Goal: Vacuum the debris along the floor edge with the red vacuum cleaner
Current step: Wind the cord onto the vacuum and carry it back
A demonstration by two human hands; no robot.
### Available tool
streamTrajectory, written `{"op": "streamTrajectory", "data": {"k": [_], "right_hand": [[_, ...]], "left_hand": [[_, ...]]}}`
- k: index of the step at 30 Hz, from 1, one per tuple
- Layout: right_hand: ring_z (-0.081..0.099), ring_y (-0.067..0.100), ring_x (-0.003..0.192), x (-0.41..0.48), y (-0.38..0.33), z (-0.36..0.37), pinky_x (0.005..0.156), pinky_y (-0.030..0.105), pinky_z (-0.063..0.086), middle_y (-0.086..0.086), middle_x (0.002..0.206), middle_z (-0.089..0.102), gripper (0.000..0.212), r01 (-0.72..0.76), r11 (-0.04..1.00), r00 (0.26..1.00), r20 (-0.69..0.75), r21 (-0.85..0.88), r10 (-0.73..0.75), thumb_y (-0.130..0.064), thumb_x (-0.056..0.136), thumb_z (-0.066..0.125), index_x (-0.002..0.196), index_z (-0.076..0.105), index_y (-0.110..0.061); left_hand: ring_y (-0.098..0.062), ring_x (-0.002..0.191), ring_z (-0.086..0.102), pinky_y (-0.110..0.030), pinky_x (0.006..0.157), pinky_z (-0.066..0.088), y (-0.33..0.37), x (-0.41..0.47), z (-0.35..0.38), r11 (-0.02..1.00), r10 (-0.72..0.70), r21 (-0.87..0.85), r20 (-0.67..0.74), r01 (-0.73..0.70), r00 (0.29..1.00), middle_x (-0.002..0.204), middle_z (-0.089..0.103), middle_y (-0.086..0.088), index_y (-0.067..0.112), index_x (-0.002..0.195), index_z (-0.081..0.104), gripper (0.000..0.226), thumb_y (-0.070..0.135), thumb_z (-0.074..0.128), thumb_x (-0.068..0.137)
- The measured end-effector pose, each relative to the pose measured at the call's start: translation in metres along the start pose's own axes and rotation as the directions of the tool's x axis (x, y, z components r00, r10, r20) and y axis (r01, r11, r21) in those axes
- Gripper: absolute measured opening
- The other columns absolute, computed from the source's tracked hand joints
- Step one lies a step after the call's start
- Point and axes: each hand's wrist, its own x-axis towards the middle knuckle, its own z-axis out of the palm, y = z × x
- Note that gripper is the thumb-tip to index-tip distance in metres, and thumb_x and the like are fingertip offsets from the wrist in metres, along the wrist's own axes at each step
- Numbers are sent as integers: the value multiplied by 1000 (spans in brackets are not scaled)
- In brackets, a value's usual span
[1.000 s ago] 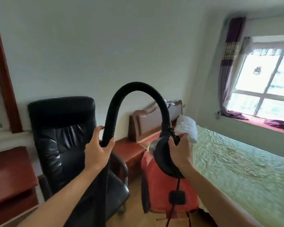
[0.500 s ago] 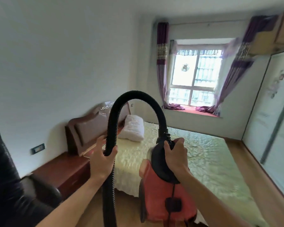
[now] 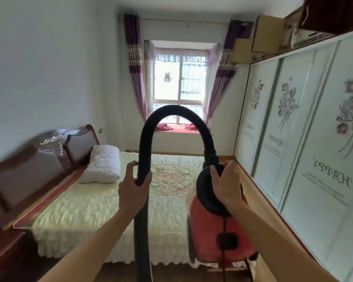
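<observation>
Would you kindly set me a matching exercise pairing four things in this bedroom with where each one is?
Things:
1. hose
2. vacuum
3. pillow
4. curtains

Places:
A. on the bed, by the headboard
B. gripped at its black top by the right hand
C. hanging either side of the window
D. gripped by the left hand

Pairs: 1-D, 2-B, 3-A, 4-C

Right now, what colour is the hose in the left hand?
The hose is black and ribbed, best seen in the head view.
</observation>
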Motion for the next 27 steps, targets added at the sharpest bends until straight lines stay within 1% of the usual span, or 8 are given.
{"op": "streamTrajectory", "data": {"k": [3, 9, 13, 18, 20, 23, 25, 27], "right_hand": [[50, 19, 77, 24, 19, -3, 69, 31, 39, -2, 86, 50, 32, -53, 998, 998, -23, -39, 52, -34, 98, 57, 109, 40, -8], [51, 23, 81, 69, 46, -12, 74, 37, 47, 2, 89, 52, 31, -152, 984, 982, -130, -96, 139, -35, 98, 56, 103, 37, -12], [53, 14, 66, 93, 62, -27, 57, 26, 40, -5, 76, 49, 30, -203, 974, 955, -241, -97, 175, -33, 98, 57, 103, 39, -11], [56, 19, 72, 119, 87, -54, 66, 34, 47, -4, 79, 51, 32, -275, 954, 919, -324, -119, 224, -34, 97, 58, 105, 40, -9], [53, 14, 67, 130, 101, -65, 62, 30, 44, -5, 78, 50, 33, -296, 946, 905, -356, -134, 233, -34, 97, 59, 107, 41, -8], [52, 15, 68, 148, 125, -80, 64, 29, 43, -7, 77, 49, 34, -324, 934, 884, -401, -150, 243, -34, 97, 59, 109, 42, -6], [51, 13, 66, 161, 143, -89, 58, 24, 41, -8, 75, 47, 33, -334, 928, 872, -427, -163, 239, -33, 97, 60, 108, 42, -7], [52, 10, 63, 177, 161, -98, 50, 18, 37, -8, 74, 47, 32, -345, 920, 868, -436, -185, 238, -32, 97, 60, 105, 41, -9]], "left_hand": [[-7, 39, 55, -19, 42, 36, -4, 29, 39, 999, 21, -47, 76, -18, 997, 44, 55, 6, 31, 121, 46, 38, 36, 69, 91], [-8, 39, 57, -12, 36, 36, -8, 83, 122, 985, 87, -164, 187, -56, 978, 49, 59, 5, 32, 122, 47, 40, 31, 71, 90], [-8, 38, 57, -12, 37, 34, 3, 100, 179, 970, 158, -222, 277, -97, 948, 48, 58, 6, 31, 125, 45, 44, 32, 71, 89], [-12, 38, 57, -13, 34, 35, 22, 112, 243, 951, 222, -286, 371, -117, 902, 52, 60, 3, 37, 121, 42, 43, 33, 71, 90], [-15, 38, 56, -16, 34, 38, 29, 115, 269, 944, 235, -310, 396, -112, 888, 51, 60, 0, 41, 117, 41, 41, 32, 70, 90], [-21, 39, 55, -35, 42, 49, 37, 114, 310, 941, 232, -329, 453, -80, 861, 53, 61, -5, 50, 110, 39, 39, 34, 69, 90], [-17, 38, 55, -30, 40, 46, 42, 112, 339, 936, 244, -345, 475, -76, 846, 54, 60, -3, 47, 113, 40, 38, 34, 69, 90], [-12, 39, 56, -18, 37, 38, 48, 111, 369, 927, 256, -367, 484, -71, 837, 56, 60, 0, 43, 114, 42, 37, 34, 69, 91]]}}
